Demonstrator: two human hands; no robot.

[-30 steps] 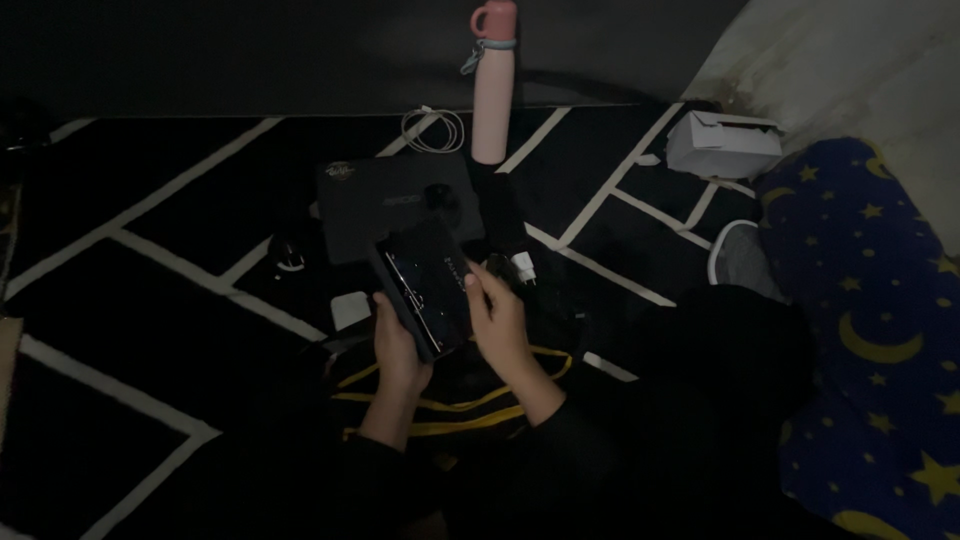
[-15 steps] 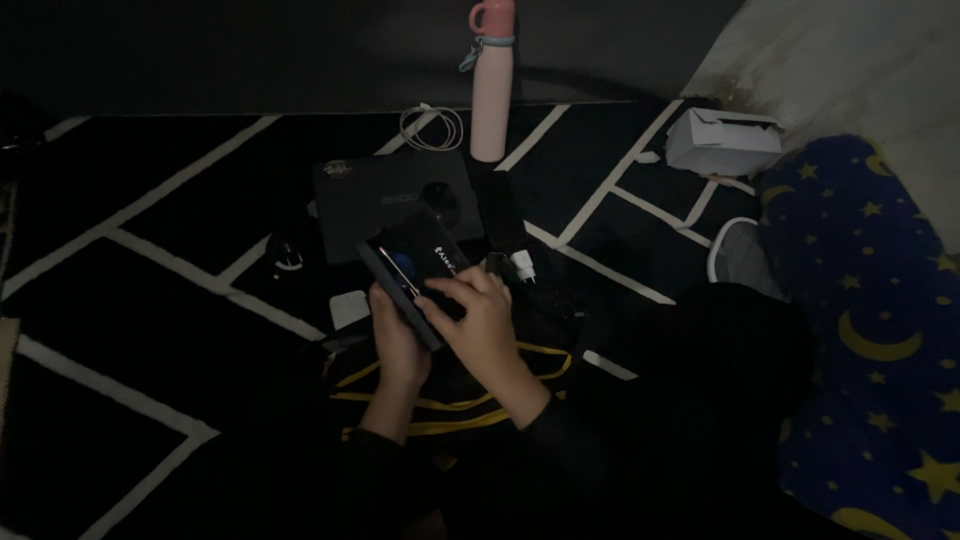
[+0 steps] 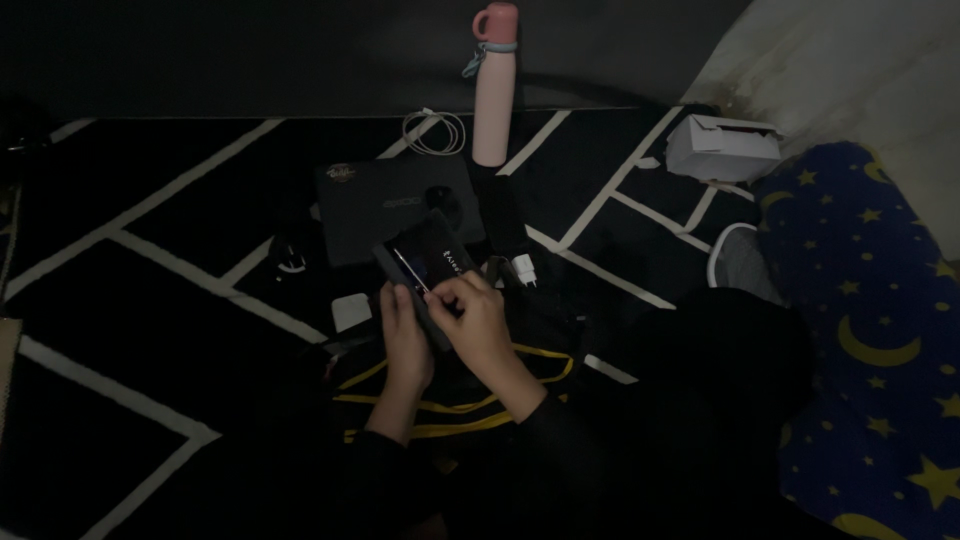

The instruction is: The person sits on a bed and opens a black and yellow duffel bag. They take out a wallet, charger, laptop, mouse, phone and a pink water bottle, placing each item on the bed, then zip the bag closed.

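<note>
While the left hand clamps the dark box from its left edge at mid-frame, the right hand pinches at the box's lower edge, fingers closed together. Working it well seems to call for a steady left grip and small, light pulls with the right fingertips. Dim light hides what the right fingers pinch and whether the box has a lid. Above lie a laptop, cable and pink bottle on the floor.

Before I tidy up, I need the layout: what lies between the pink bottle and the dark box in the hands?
In the head view, a flat dark laptop lies between the pink bottle and the dark box.
</note>
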